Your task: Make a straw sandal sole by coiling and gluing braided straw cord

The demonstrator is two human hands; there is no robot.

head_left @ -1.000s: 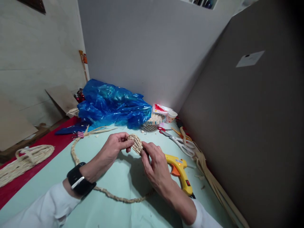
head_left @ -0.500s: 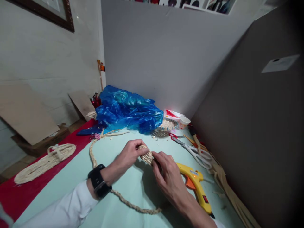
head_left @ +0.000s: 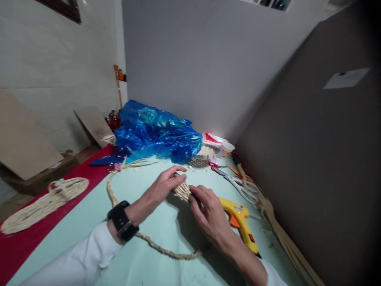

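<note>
A small piece of braided straw (head_left: pixel 182 191) is held above the pale green table cover between both hands. My left hand (head_left: pixel 166 183) grips its upper left part, with the thumb over it and the index finger stretched out above. My right hand (head_left: pixel 210 210) pinches its right edge between thumb and fingers. A long braided cord (head_left: pixel 166 252) curves over the cover under my left wrist, up to a pink clip (head_left: pixel 117 167) at the back left. Just right of my right hand lies a yellow glue gun (head_left: pixel 244 226) with an orange trigger.
A crumpled blue plastic bag (head_left: pixel 157 135) lies at the back, beside a round basket (head_left: pixel 208 153) and a paper cup (head_left: pixel 228 148). Large scissors (head_left: pixel 242 188) and straw strips (head_left: pixel 276 224) line the right side. A braided straw sole (head_left: pixel 44 204) rests on red cloth (head_left: pixel 18 250) at left.
My left index finger has lifted and straightened over the braided piece. The view has shifted slightly, so the surroundings appear a little higher and further left.
</note>
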